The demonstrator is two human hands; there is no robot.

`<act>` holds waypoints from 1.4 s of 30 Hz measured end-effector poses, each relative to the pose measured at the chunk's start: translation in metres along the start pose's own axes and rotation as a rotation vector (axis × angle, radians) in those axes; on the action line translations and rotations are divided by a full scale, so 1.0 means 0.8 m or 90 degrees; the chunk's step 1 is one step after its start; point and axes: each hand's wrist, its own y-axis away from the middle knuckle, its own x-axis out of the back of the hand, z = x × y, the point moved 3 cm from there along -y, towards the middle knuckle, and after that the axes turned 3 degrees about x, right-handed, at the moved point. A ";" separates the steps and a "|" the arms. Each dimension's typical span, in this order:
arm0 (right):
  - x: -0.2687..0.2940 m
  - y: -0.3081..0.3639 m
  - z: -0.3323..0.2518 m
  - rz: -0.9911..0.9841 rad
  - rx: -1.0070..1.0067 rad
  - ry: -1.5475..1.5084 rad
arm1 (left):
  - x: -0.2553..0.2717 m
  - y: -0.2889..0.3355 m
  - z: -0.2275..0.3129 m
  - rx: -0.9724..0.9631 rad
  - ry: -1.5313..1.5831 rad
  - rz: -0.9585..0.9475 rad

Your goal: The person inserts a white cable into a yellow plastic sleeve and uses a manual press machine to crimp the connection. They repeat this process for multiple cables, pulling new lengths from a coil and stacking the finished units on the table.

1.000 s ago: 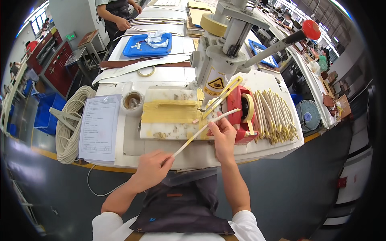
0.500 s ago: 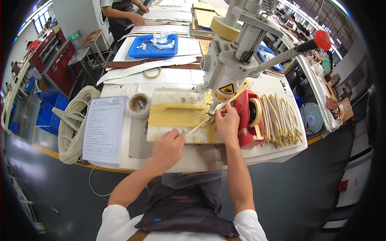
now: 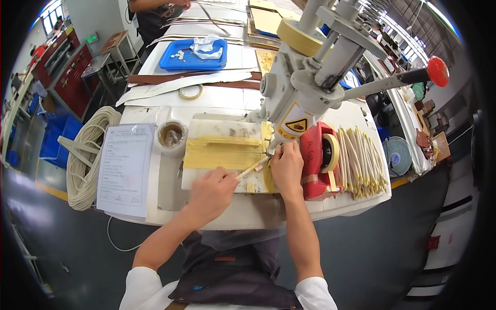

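Observation:
A thin cream cord (image 3: 251, 169) slants up from my left hand (image 3: 211, 196), whose fingers are closed on its near end. My right hand (image 3: 288, 168) is closed at the cord's far end, right beside the tip of a grey hand press (image 3: 302, 93); its fingers hide that end. Beneath lies a pale work board (image 3: 206, 179) covered partly with strips of yellow tape (image 3: 222, 159). Touching the board's right side, or nearly so, stands a red tape dispenser (image 3: 313, 164).
Right of the dispenser lies a bundle of cream cords (image 3: 359, 160) with yellow ends. The press lever's red knob (image 3: 438, 71) juts right. To the left are a tape roll (image 3: 171, 137), a printed sheet (image 3: 125, 170) and a cord coil (image 3: 93, 155). Farther back sits a blue tray (image 3: 178, 64).
The yellow-tipped length that stuck out past my right hand no longer shows. My right hand has turned more upright by the press tip. The whole view has shifted slightly.

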 end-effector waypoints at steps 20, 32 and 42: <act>-0.008 0.000 0.003 0.090 0.041 0.016 | -0.032 -0.031 -0.001 -0.096 0.074 -0.044; -0.004 0.000 -0.004 0.085 0.032 0.007 | -0.044 -0.038 0.005 -0.103 0.063 -0.050; -0.003 0.000 -0.004 0.087 0.030 0.004 | -0.046 -0.038 0.012 -0.108 0.073 -0.053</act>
